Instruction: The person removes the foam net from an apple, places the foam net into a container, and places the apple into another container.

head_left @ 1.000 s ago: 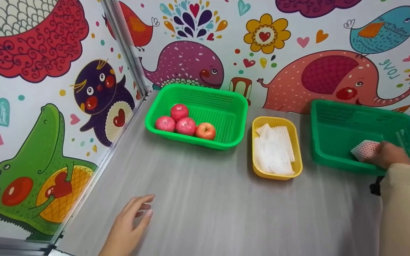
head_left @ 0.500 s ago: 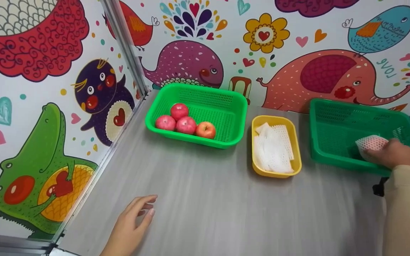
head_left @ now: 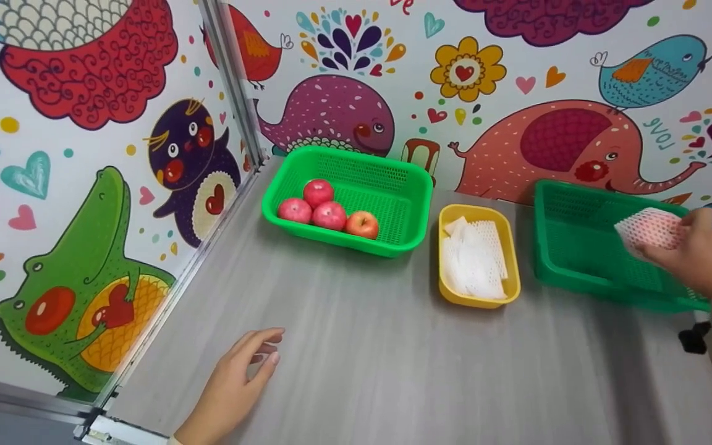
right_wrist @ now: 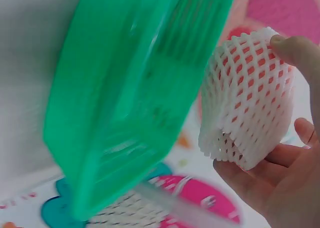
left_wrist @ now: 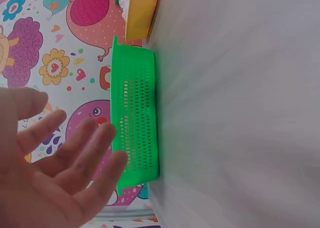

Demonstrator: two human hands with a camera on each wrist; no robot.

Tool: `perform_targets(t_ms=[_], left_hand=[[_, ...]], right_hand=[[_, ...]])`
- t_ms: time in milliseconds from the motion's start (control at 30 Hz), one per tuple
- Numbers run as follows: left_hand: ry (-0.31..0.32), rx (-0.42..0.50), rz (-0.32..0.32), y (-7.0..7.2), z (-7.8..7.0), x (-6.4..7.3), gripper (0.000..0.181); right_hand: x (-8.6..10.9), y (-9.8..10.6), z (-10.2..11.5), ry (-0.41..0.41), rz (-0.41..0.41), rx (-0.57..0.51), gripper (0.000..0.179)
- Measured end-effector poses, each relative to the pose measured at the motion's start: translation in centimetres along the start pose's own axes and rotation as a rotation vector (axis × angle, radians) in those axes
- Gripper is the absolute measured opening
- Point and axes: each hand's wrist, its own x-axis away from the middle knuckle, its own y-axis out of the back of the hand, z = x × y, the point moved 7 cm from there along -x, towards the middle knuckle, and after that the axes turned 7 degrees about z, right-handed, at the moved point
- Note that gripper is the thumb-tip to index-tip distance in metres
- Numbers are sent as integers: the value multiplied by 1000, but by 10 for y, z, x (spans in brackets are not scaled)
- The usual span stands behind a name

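In my right hand (head_left: 711,253) I hold an apple in a white foam net (head_left: 652,230), above the dark green basket (head_left: 603,290) at the right. The right wrist view shows thumb and fingers around the netted apple (right_wrist: 247,95), with red showing through the mesh. Over the grey table, my left hand (head_left: 235,377) hovers with loosely bent fingers and holds nothing. Several bare red apples (head_left: 329,216) lie in the bright green basket (head_left: 350,242) at the back left. Between the baskets, a yellow tray (head_left: 479,301) contains white foam nets (head_left: 473,259).
A grey table (head_left: 393,364) carries the baskets and tray. Behind and to the left rise walls (head_left: 517,37) with printed cartoon animals. A metal corner strip (head_left: 232,80) joins them.
My right hand has lifted the netted apple from inside the dark green basket to above it. My left hand keeps its pose. The head view has shifted slightly.
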Motion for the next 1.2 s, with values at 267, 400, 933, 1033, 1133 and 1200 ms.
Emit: perform_targets(t_ms=[267, 400, 933, 1033, 1133, 1200], left_hand=[[-154, 30, 72, -13, -19, -3, 31], [-224, 0, 90, -23, -24, -6, 31], [-452, -155, 378, -72, -79, -46, 36], [-477, -167, 449, -86, -87, -58, 41], [-474, -129, 503, -101, -90, -72, 45], [-466, -72, 516, -110, -92, -81, 45]], right_hand=[[37, -29, 86, 350, 54, 84, 114], [59, -52, 129, 406, 83, 112, 107], [130, -107, 227, 521, 214, 57, 104], [135, -120, 238, 549, 243, 72, 101], [141, -135, 249, 566, 283, 63, 100], [146, -144, 257, 600, 291, 49, 99]])
